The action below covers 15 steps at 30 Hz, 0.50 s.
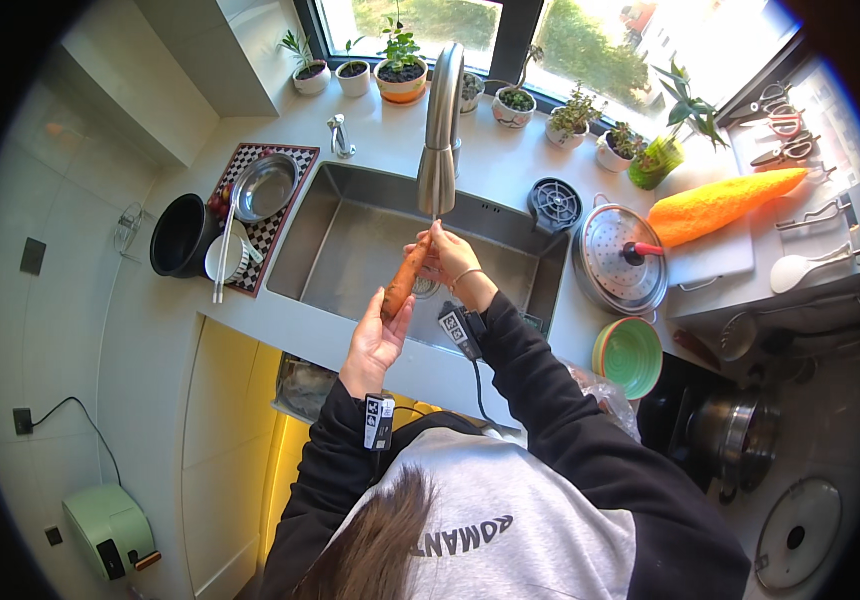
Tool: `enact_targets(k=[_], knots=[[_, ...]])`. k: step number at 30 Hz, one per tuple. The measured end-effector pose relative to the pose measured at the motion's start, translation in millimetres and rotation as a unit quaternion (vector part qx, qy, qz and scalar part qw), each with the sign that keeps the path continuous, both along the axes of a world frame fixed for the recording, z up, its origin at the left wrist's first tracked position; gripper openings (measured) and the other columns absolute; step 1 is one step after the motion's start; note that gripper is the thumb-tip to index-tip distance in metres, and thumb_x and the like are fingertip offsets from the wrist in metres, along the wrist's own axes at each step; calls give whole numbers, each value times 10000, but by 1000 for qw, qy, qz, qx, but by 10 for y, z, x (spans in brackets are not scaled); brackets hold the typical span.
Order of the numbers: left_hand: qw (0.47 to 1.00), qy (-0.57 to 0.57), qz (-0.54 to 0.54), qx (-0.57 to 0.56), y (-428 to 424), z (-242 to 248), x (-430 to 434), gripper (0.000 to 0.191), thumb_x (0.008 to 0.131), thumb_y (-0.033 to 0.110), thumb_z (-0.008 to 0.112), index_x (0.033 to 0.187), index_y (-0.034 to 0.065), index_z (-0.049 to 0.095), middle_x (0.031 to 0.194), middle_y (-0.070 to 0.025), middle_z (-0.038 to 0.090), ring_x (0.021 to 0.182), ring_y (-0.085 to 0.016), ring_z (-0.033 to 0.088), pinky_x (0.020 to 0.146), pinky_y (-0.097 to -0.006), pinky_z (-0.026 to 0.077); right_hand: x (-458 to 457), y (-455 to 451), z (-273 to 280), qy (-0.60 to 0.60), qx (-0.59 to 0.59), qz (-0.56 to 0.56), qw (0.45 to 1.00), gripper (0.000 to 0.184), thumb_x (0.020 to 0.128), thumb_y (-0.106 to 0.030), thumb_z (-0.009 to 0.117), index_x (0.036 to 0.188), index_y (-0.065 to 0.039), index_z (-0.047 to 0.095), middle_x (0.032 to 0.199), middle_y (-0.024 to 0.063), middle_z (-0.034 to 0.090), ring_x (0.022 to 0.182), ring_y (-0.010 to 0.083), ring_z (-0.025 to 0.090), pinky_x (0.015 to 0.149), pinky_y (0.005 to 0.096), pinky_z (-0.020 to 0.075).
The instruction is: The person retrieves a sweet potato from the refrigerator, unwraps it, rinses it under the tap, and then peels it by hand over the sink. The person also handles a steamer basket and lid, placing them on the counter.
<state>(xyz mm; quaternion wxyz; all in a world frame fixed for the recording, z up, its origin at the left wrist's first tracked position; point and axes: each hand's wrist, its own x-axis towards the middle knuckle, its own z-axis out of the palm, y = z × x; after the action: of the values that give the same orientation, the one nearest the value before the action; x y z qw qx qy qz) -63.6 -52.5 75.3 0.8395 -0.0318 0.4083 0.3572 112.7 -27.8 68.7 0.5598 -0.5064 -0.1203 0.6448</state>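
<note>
A carrot (405, 279) slants over the stainless steel sink (340, 255), its thick end toward me. My left hand (379, 337) grips that thick lower end. Around the thinner upper end are the fingers of my right hand (451, 259), just beneath the spout of the brushed metal faucet (437, 172). A thin stream of water seems to run from the spout onto the carrot's tip. Below the hands, the sink drain (425, 286) is partly hidden.
On the left, a checkered mat (268, 247) bears a steel bowl (266, 187) and chopsticks (225, 255), beside a black pot (180, 236). A lidded steamer pot (619, 259) and green bowl (627, 358) stand right. Several potted plants (400, 67) line the window.
</note>
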Motion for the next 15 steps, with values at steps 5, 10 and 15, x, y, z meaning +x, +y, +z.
enact_targets(k=[5, 10, 15], knots=[[1000, -24, 2, -9, 12, -1, 22, 320, 889, 224, 587, 1040, -52, 530, 918, -188, 631, 799, -244, 658, 675, -275, 590, 79, 116, 6, -10, 30, 6, 999, 340, 969, -346, 408, 1009, -31, 530, 991, 138, 634, 971, 237, 616, 831, 362, 512], [1000, -25, 12, -15, 92, -81, -19, 303, 879, 221, 600, 1011, -47, 547, 918, -169, 635, 791, -240, 659, 664, -272, 589, 100, 79, -59, 69, 116, 7, 991, 246, 961, -270, 456, 1086, -69, 523, 1033, 122, 624, 1015, 215, 594, 858, 333, 490], [999, -5, 6, -42, 133, -152, -10, 290, 882, 218, 595, 996, -45, 550, 909, -160, 635, 777, -235, 657, 649, -270, 590, 177, 20, -52, 115, 61, 3, 991, 198, 950, -240, 487, 1093, -109, 529, 1028, 97, 627, 999, 204, 596, 873, 348, 472]])
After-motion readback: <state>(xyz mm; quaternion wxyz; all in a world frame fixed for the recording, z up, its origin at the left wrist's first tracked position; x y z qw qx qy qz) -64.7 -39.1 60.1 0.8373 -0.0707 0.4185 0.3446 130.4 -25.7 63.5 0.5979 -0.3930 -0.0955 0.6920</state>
